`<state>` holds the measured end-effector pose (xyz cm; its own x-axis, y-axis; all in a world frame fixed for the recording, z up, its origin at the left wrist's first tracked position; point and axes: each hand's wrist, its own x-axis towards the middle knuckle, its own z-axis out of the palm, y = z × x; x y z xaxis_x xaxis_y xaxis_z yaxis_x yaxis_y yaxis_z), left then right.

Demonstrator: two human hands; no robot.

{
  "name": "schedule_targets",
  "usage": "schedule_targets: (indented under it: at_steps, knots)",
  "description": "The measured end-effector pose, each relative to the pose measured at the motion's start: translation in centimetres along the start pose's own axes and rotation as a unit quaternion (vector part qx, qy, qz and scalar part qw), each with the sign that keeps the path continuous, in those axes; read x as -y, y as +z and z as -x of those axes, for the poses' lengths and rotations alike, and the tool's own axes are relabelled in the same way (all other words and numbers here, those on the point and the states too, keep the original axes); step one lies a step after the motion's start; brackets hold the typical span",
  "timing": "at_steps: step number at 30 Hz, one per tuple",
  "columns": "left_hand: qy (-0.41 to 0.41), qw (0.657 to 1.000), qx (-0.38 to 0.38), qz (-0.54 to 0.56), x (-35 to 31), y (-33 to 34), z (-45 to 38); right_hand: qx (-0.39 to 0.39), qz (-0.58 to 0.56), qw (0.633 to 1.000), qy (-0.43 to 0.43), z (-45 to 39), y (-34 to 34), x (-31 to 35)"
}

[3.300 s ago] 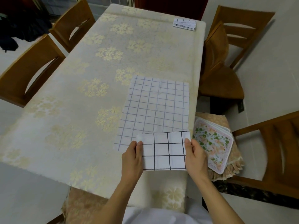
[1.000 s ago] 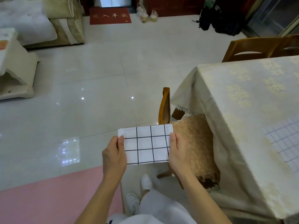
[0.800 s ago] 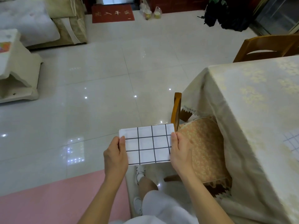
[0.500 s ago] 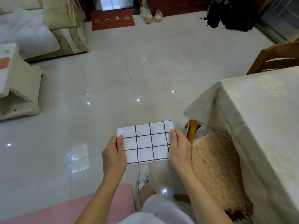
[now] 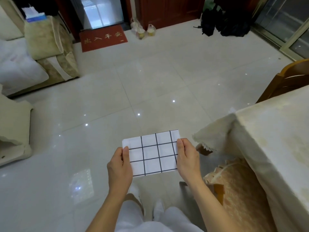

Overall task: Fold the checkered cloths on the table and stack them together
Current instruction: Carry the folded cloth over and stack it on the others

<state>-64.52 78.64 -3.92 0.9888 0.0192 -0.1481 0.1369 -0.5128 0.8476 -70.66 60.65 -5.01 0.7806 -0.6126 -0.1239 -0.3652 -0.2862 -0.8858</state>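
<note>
1. The person holds one folded checkered cloth (image 5: 153, 154) out in front, up in the air over the shiny floor (image 5: 150, 91).

2. The left hand (image 5: 119, 166) pinches the cloth's left edge, with the thumb on top. The right hand (image 5: 187, 156) pinches the right edge the same way. Both hands are closed on the cloth, not wide open.

3. This cloth looks done. It is a small, neat rectangle with black lines on white. I think its folding is finished.

4. The cloth is not on the table (image 5: 275, 139). The table, with its pale tablecloth, is off to the right, near the cloth but not touching it. A chair with a padded seat (image 5: 240, 190) sits just below the table's edge.

5. No stack of cloths shows here. Only a small part of the table top can be seen, and no other checkered cloth lies on that part.

6. So the stacking step is not done yet for this cloth. It has to go to wherever the pile is.

7. I cannot tell how many cloths are left to fold, because most of the table is out of view.

8. My guess is that the job is partly done: one cloth folded and in hand, the putting down still to come.
</note>
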Motion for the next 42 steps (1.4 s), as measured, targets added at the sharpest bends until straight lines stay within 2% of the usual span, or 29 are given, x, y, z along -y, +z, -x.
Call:
schedule_targets:
  at_steps: [16,22,34,42]
  knots:
    - [0.070,0.990,0.126,0.004,-6.3,5.7,-28.6,-0.122,0.008,0.990,0.075,-22.3,8.3,6.6]
    - [0.095,0.976,0.194,0.002,-9.8,8.8,-35.3,-0.176,-0.008,0.979,0.105,-27.4,8.5,8.1]
    - [0.142,0.945,0.294,-0.023,-18.7,22.2,-40.3,-0.276,-0.026,0.947,0.165,-37.1,1.6,3.9]
    - [0.171,0.929,0.326,-0.040,-27.9,37.4,-41.0,-0.313,-0.035,0.930,0.191,-47.0,-9.7,-1.7]
